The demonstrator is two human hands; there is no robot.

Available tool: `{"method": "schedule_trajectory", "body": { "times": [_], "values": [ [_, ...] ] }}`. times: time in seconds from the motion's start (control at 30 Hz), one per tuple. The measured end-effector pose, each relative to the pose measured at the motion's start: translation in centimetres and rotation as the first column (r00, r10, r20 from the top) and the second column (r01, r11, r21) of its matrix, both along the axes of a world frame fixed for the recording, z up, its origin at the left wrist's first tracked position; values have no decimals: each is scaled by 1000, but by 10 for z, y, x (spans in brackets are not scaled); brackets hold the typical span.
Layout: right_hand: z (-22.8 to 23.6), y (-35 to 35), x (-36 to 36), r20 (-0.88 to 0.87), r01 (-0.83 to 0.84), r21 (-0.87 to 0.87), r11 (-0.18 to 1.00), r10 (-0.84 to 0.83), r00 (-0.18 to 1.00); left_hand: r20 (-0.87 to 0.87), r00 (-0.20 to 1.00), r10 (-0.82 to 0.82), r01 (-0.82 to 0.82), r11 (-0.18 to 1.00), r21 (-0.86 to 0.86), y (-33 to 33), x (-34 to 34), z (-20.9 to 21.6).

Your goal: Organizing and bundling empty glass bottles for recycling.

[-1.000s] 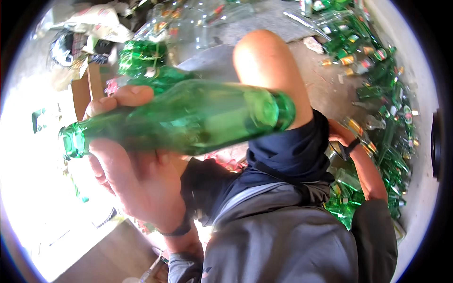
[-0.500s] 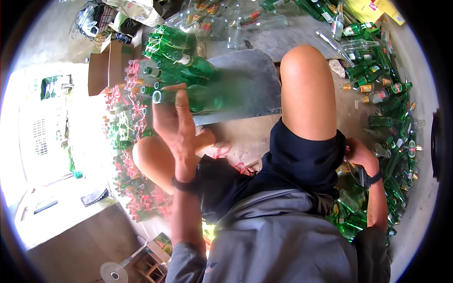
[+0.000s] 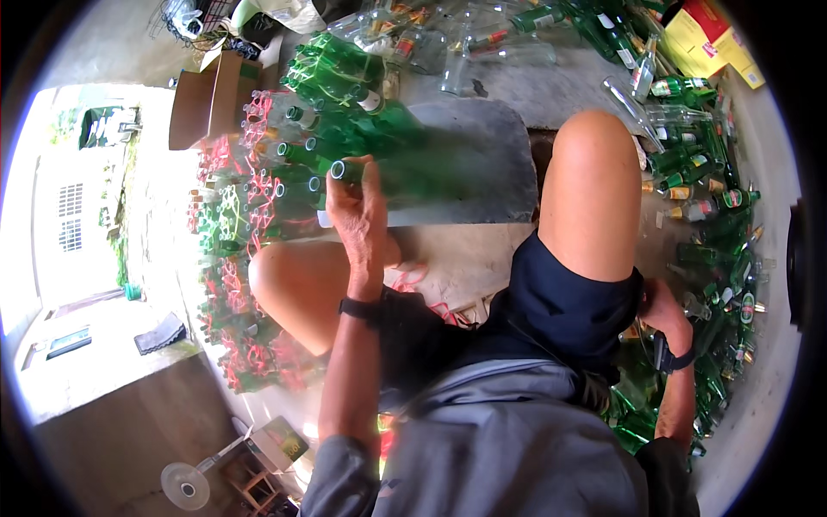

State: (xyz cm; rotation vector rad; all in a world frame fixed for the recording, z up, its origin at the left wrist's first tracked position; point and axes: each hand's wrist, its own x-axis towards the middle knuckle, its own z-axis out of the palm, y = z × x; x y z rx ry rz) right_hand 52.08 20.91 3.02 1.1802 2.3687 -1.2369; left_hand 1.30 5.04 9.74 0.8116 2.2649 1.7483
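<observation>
My left hand (image 3: 356,215) is closed around the neck of a green glass bottle (image 3: 405,179), whose mouth faces left. The blurred body of that bottle reaches right over a dark grey slab (image 3: 504,146). Other green bottles (image 3: 323,157) sit close beside it, their mouths also to the left. Just beyond stands a bundle of green bottles (image 3: 332,69) bound with pale green ties. My right hand (image 3: 662,308) is low beside my right thigh, near a heap of green bottles (image 3: 637,388). Its fingers are mostly hidden behind the shorts.
Bundles of bottles with red ties (image 3: 250,323) line the left side. Loose bottles (image 3: 706,207) are piled along the right wall, and clear bottles (image 3: 508,53) lie beyond the slab. A cardboard box (image 3: 202,103) is at far left, a white fan (image 3: 185,485) at lower left.
My left hand has shifted right in the picture and its fingers have closed around the bottle neck. The whole view has shifted somewhat. My right hand remains beside the thigh.
</observation>
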Motion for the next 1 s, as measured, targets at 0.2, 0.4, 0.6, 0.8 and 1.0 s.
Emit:
{"method": "schedule_trajectory", "body": {
  "times": [0.2, 0.4, 0.6, 0.8, 1.0],
  "values": [
    [-15, -5, 5, -39, -56, 73, 996, 59, 998, 0, 1000, 7, -7, 1000, -25, 17, -7, -14],
    [-11, -11, -2, -103, -60, 81, 995, 68, 992, -106, 994, 35, -42, 997, -70, 31, -31, -35],
    [-12, -14, -2, -21, -105, 38, 994, 106, 994, -103, 993, 56, -65, 994, -90, 39, -41, -43],
    [-35, -18, 13, -17, -27, -6, 1000, 27, 1000, -70, 996, 60, -65, 996, -65, 43, -49, -47],
    [-35, -25, 30, -138, 27, 11, 1000, -26, 990, -203, 977, 61, -62, 998, -1, 52, -55, -59]
  ]
}}
